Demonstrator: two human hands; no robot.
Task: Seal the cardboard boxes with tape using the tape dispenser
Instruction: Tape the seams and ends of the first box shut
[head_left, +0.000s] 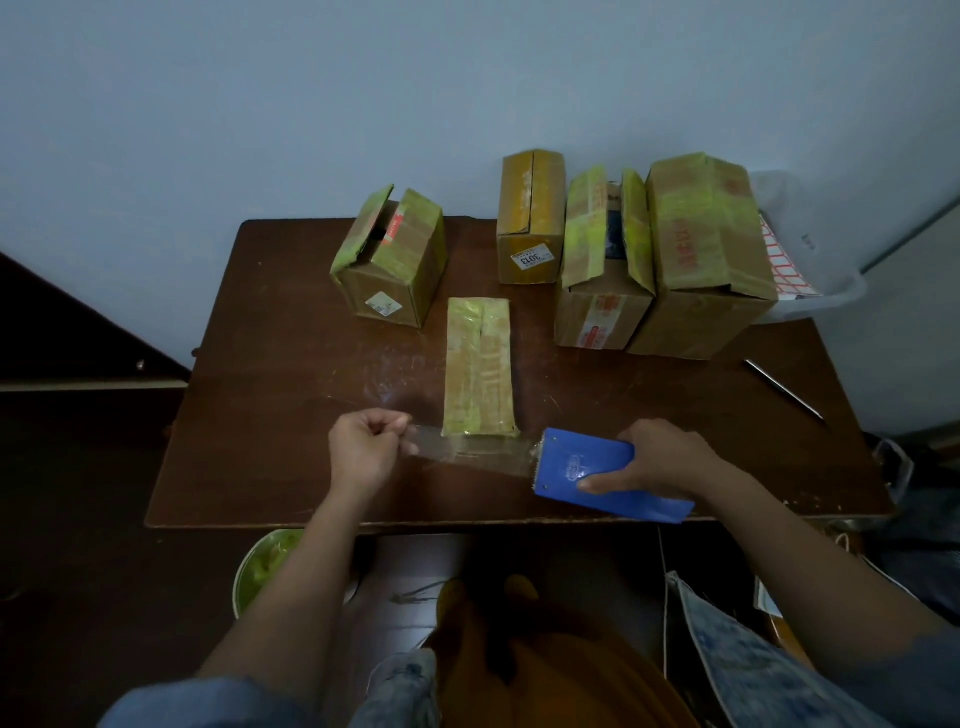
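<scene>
Between hands: clear tape strip (470, 447), taut.
Left hand (366, 449) pinches tape end; right hand (657, 462) grips blue tape dispenser (602, 473).

Support: dark brown wooden table (291, 364) with a scratched, scuffed top, set against a pale wall.
Centre: flat, long cardboard box (480, 369) wrapped in yellowish tape, lying lengthwise.
11 o'clock: small cardboard box (392, 260) with its top flaps partly open, white sticker on the front face.
12 o'clock: upright narrow cardboard box (530, 218) with a white label reading 3013.
1 o'clock: cardboard box with raised taped flaps (602, 275), red-printed tape on its front, touching its neighbour.
2 o'clock: largest cardboard box (706, 260), closed, red print on top.
3 o'clock: thin silvery metal rod (784, 389), lying diagonally near the edge; what it is cannot be told.
</scene>
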